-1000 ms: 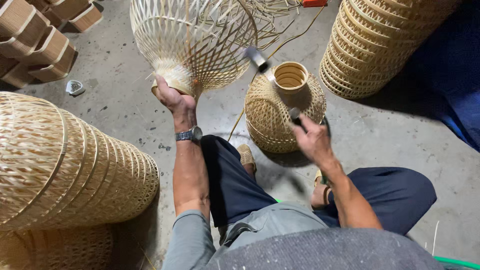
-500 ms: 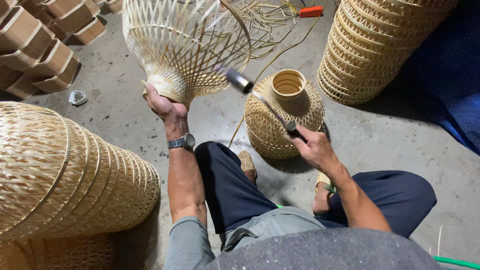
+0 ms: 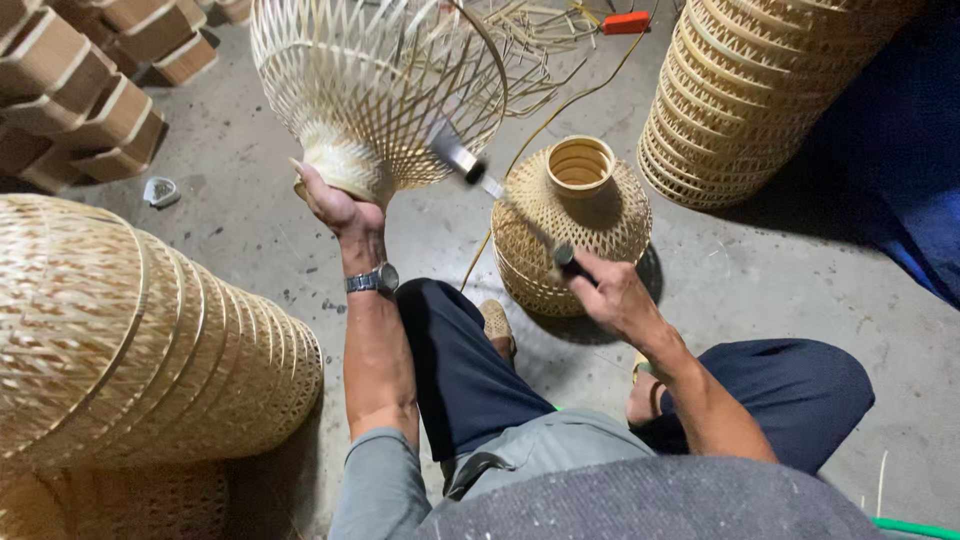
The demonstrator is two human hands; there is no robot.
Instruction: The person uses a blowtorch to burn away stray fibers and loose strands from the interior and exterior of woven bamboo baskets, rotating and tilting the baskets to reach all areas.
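My left hand grips the narrow neck of an open-weave bamboo lampshade frame, holding it up off the floor, with a watch on that wrist. My right hand is shut on the dark handle of a small hammer, whose metal head is blurred against the lower side of the frame. Loose bamboo strips stick out of the frame's far end. A finished round woven bamboo lampshade with an open collar stands on the floor just behind my right hand.
A large stack of nested woven shades lies at my left, another tall stack stands at the upper right. Stacked cardboard boxes fill the upper left. An orange tool lies far back. My legs are crossed on the concrete floor.
The hammer head has swung left from above the finished shade to the frame's side. My left hand has shifted the frame slightly left and up.
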